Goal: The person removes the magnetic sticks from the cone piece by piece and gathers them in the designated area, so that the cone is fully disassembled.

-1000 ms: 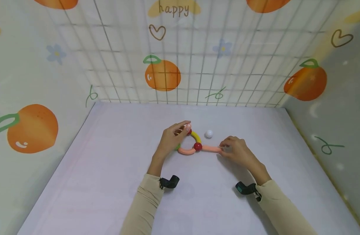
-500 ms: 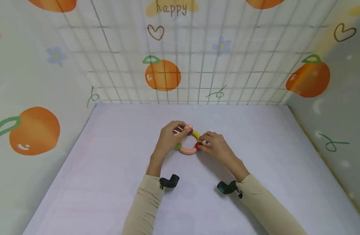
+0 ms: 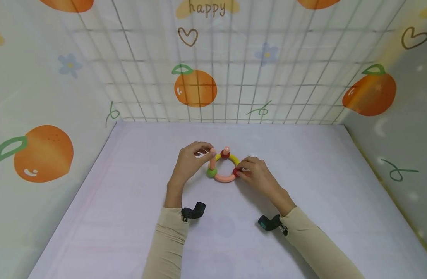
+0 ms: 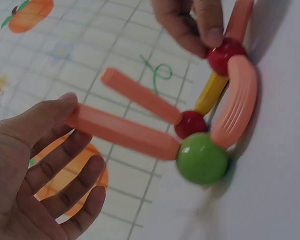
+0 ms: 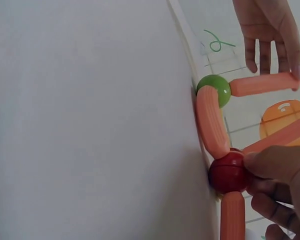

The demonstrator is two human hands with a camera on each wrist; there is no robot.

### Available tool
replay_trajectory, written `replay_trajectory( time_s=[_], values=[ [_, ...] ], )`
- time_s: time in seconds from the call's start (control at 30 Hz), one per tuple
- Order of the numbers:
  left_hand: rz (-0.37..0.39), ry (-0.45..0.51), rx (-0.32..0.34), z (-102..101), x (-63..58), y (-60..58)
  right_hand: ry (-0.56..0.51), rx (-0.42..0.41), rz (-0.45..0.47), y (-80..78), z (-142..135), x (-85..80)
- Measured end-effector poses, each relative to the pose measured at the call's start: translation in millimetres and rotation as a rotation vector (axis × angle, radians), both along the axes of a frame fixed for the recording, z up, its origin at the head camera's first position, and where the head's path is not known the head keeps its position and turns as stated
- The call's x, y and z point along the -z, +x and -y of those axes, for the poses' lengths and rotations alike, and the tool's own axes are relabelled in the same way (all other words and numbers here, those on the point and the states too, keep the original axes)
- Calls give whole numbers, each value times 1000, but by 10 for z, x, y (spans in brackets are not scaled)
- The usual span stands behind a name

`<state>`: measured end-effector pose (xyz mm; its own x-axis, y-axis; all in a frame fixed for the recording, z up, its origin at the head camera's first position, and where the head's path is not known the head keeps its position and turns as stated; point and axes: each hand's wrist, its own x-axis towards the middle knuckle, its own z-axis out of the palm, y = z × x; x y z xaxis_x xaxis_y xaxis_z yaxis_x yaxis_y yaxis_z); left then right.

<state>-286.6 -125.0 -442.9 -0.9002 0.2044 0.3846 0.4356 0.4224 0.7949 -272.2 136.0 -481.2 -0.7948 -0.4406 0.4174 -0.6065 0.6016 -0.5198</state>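
Observation:
A small ring of curved pink [image 3: 225,178] and yellow [image 3: 234,159] sticks joined by coloured balls lies on the table. My left hand [image 3: 190,161] pinches the top of a straight pink stick [image 4: 122,131] that rises from the green ball [image 4: 202,159]. Across the ring, my right hand [image 3: 258,174] grips the right-hand red ball [image 5: 229,172] between thumb and fingers. Another pink stick [image 5: 232,217] points outward from that ball, hidden under the hand in the head view. The far red ball [image 3: 225,154] carries its own upright pink stick [image 4: 140,95], untouched.
A white ball [image 3: 251,155] shows only as a sliver behind my right hand. The pale tabletop [image 3: 136,232] stretches around the ring. A wire grid behind a printed cloth [image 3: 255,85] closes off the back, with cloth walls at both sides.
My right hand has moved left from the outward stick's end to the red ball. My left hand has shifted left from beside the far red ball, uncovering the green ball and its upright stick.

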Motion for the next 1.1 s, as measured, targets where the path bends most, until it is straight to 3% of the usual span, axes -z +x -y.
replay_trajectory(
  time_s=[0.27, 0.5, 0.73, 0.9, 1.1],
  values=[
    [36, -26, -15, 223, -29, 33, 9, 16, 35, 12, -27, 38],
    [95, -25, -33, 431, -18, 42, -23, 0, -47, -13, -9, 50],
    [179, -78, -81, 664, 77, 123, -13, -20, -48, 46, 19, 117],
    [224, -91, -82, 768, 146, 104, 5, 46, -64, 60, -3, 109],
    [328, -129, -125, 915, 290, 67, -8, -4, -72, 19, 12, 70]
  ],
)
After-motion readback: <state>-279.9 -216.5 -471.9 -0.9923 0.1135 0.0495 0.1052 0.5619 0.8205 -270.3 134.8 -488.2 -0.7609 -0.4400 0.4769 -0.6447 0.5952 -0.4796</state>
